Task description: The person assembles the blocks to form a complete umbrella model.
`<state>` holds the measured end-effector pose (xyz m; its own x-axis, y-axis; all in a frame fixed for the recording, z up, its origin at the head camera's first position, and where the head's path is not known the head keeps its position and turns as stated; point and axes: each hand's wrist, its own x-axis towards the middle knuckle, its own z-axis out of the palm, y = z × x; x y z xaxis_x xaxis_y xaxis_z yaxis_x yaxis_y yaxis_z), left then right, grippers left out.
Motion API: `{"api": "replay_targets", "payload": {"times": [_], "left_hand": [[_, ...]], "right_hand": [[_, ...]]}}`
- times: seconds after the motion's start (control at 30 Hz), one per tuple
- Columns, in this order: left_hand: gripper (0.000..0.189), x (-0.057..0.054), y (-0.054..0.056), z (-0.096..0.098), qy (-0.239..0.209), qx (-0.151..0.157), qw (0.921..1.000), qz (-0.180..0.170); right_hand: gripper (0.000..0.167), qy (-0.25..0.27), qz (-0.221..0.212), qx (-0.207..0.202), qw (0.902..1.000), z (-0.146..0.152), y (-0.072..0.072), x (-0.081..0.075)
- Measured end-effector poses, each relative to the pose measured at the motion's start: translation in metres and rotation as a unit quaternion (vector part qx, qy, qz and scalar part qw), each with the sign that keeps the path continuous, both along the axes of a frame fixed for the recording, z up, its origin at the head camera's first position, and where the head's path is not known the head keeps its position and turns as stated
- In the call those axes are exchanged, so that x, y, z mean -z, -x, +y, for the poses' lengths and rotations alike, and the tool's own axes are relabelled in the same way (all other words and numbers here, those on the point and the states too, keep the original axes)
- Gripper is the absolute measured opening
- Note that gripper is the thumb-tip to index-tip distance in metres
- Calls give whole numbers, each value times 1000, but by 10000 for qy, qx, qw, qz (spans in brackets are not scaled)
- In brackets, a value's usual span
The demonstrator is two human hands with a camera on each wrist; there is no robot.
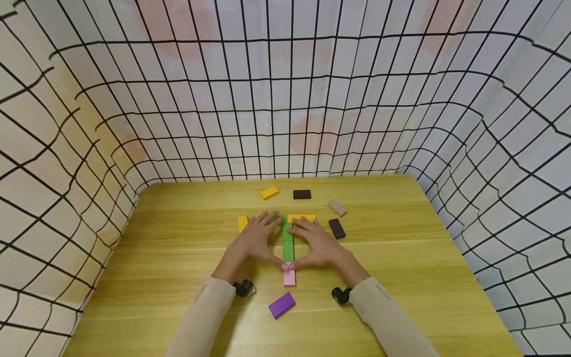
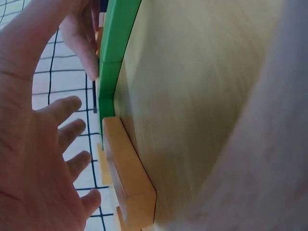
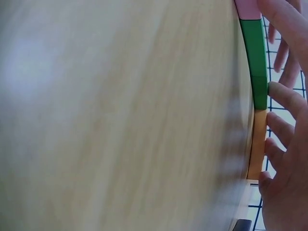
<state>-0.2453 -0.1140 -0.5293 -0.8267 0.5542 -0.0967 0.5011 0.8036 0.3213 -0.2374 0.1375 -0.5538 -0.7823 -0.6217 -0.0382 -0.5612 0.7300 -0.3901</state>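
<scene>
In the head view, a line of green blocks (image 1: 288, 250) runs toward the person, with a pink block (image 1: 289, 278) at its near end. My left hand (image 1: 255, 241) arches along the left side, fingers spread, over an orange block (image 2: 126, 168) it partly hides in the head view. Opposite it, my right hand (image 1: 322, 244) spreads on the right side, fingertips right at another orange block (image 1: 296, 218) that joins the far end of the line. Both thumb tips meet over the pink block. Neither hand's fingers curl round a block.
A purple block (image 1: 282, 305) lies nearer the person. Farther back are a yellow block (image 1: 269, 193), a black block (image 1: 302, 194) and a beige block (image 1: 337, 208). Another black block (image 1: 336, 228) lies right of the right hand, a yellow block (image 1: 242, 223) left of the left. Black netting (image 1: 281, 109) borders the table.
</scene>
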Motion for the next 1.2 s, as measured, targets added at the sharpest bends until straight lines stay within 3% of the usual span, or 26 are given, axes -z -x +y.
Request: {"api": "replay_targets", "payload": {"times": [0.2, 0.43, 0.97, 1.2], "left_hand": [[150, -1, -6, 9, 297, 275, 9992, -11], [153, 0, -5, 15, 416, 246, 9988, -121], [149, 3, 4, 6, 471, -282, 9984, -152], [143, 2, 8, -4, 297, -488, 9982, -172]], "right_hand": [[108, -6, 52, 8, 10000, 2, 1, 1], [109, 25, 18, -5, 10000, 2, 1, 4], [106, 127, -21, -25, 9999, 1, -1, 0], [106, -20, -114, 31, 9999, 0, -1, -1]]}}
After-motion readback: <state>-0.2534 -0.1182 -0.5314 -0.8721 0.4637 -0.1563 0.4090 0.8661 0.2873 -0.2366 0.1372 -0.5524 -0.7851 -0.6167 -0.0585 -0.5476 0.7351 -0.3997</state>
